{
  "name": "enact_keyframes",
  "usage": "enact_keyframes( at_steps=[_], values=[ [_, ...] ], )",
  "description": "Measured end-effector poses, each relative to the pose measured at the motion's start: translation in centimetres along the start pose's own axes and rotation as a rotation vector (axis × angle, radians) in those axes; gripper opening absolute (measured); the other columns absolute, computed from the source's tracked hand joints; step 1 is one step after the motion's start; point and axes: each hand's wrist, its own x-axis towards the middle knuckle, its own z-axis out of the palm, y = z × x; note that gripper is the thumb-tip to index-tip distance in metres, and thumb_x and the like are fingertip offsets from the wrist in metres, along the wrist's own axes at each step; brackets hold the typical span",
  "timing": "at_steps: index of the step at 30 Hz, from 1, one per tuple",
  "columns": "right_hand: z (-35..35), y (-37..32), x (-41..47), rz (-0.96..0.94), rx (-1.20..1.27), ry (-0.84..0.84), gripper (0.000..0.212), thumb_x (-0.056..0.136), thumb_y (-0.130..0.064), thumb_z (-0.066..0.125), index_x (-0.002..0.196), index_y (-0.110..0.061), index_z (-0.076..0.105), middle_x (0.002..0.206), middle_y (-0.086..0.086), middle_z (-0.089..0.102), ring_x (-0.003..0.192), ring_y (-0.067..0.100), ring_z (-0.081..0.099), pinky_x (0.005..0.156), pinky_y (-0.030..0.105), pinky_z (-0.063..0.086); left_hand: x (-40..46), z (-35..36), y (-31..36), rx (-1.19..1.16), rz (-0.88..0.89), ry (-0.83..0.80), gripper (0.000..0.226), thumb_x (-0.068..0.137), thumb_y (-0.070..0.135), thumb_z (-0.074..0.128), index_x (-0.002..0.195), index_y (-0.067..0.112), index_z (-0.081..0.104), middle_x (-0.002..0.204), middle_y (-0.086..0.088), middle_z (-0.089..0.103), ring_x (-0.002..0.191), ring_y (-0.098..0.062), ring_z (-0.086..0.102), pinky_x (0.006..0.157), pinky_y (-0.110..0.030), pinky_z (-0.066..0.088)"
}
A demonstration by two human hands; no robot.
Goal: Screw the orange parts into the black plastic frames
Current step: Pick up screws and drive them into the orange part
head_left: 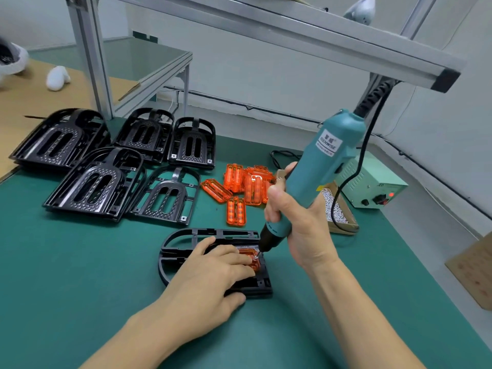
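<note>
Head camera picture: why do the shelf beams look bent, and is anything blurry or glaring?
Head view: the wide-angle lens bows the aluminium beam near the edges; the white object at far left is smeared; soft highlights gleam on the black plastic frames; the hands and electric screwdriver stay sharp.

Two bare forearms reaching in from the bottom edge, angled toward the middle. Left hand (213,272) palm down, fingers stretched flat and close together, tips pressing on the orange part (250,258) seated in the black plastic frame (186,235), thumb tucked low along the frame's near edge. Wrist straight, forearm running back down to the left. Right hand (292,217) raised higher, fingers wrapped tight round the lower barrel of the teal electric screwdriver (324,166), index finger up near the trigger lever, thumb side facing the camera. Right wrist cocked, forearm sloping down to the right. Hands close together, not touching.
</note>
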Motion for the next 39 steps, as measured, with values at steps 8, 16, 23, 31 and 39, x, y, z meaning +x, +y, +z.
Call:
enact_keyframes(
  at_steps=[8, 16, 23, 31, 39],
  values=[
    [0.3, -0.4, -0.3, 0.032, 0.029, -0.119, 0.02, 0.081, -0.014, 0.067, 0.078, -0.031, 0.059, 0.055, -0.007, 0.049, 0.045, 0.012, 0.041, 0.053, 0.029, 0.04, 0.1, 0.1, -0.2, -0.019, -0.002, -0.009, 0.044, 0.09, 0.049, 0.05, 0.134, 0.044, 0.047, 0.144, 0.03, 0.034, 0.136, 0.007, 0.013, 0.107, -0.02, -0.02],
    [0.1, -0.6, -0.3, 0.055, 0.082, -0.095, 0.023, 0.076, -0.009, 0.066, 0.092, -0.023, 0.058, 0.058, -0.002, 0.046, 0.045, 0.013, 0.04, 0.054, 0.027, 0.041, 0.2, 0.0, -0.4, -0.056, 0.005, -0.031, 0.042, 0.09, 0.051, 0.049, 0.132, 0.044, 0.049, 0.143, 0.033, 0.035, 0.135, 0.009, 0.013, 0.106, -0.017, -0.021],
    [-0.3, -0.9, -1.1, 0.054, 0.092, 0.114, 0.023, 0.078, -0.005, 0.067, 0.09, -0.024, 0.063, 0.057, -0.002, 0.046, 0.045, 0.014, 0.04, 0.052, 0.027, 0.041, 0.5, 0.2, -0.3, -0.078, 0.011, -0.067, 0.04, 0.09, 0.05, 0.05, 0.13, 0.045, 0.051, 0.141, 0.034, 0.036, 0.132, 0.012, 0.011, 0.099, -0.01, -0.028],
    [-2.9, -6.0, 2.1, -0.038, 0.128, 0.167, 0.017, 0.082, -0.004, 0.06, 0.093, -0.017, 0.056, 0.055, -0.005, 0.043, 0.045, 0.011, 0.041, 0.053, 0.024, 0.041, 0.6, 0.4, 0.0, -0.06, -0.008, -0.091, 0.04, 0.091, 0.052, 0.048, 0.13, 0.046, 0.051, 0.141, 0.034, 0.036, 0.135, 0.01, 0.012, 0.101, -0.013, -0.026],
    [-6.1, -5.7, 0.2, -0.194, 0.233, 0.633, 0.008, 0.085, -0.017, 0.061, 0.084, -0.022, 0.055, 0.058, -0.003, 0.044, 0.05, 0.012, 0.042, 0.055, 0.023, 0.041, 2.8, -0.3, 2.3, -0.104, 0.024, 0.003, 0.053, 0.081, 0.066, 0.033, 0.12, 0.041, 0.059, 0.128, 0.03, 0.049, 0.125, 0.008, 0.029, 0.109, -0.015, 0.001]
  ],
)
